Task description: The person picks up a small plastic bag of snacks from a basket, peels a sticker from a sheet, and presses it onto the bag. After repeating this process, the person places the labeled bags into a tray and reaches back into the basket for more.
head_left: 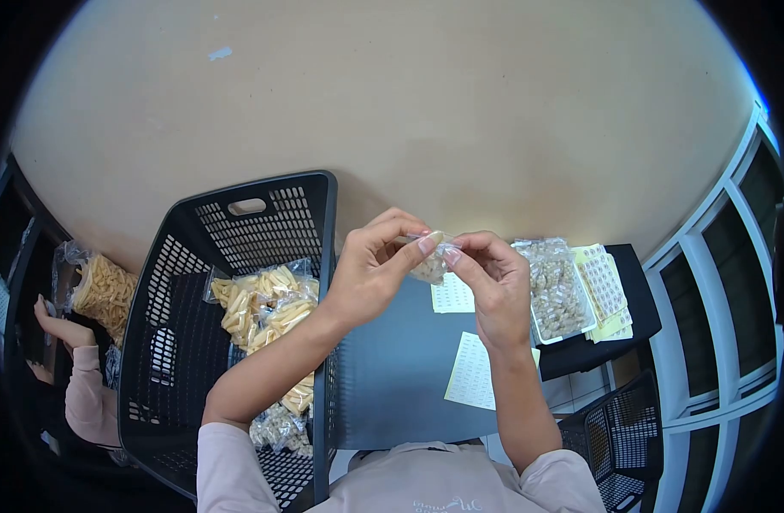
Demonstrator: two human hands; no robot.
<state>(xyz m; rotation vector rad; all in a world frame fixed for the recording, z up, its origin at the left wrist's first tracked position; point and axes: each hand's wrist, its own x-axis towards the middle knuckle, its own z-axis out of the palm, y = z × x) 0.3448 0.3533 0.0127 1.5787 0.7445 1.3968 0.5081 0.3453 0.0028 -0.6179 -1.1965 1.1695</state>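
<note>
Between my two hands, above the dark table (383, 376), is a small clear plastic bag (428, 270) with pale pieces inside. My left hand (379, 265) pinches the bag's upper edge between thumb and fingers. My right hand (493, 278) grips the other side of that edge, its thumb pressed near the left thumb. The fingers partly cover the bag. Below the hands, sheets of small printed labels (472, 374) lie on the table, partly behind my right wrist.
A black plastic basket (328, 214) at left holds bags of pale stick-shaped snacks (268, 299). A white tray (590, 323) of small filled bags and sticker sheets (604, 282) sit at right. Another black basket (618, 436) stands lower right. A co-worker's hand (63, 329) is far left.
</note>
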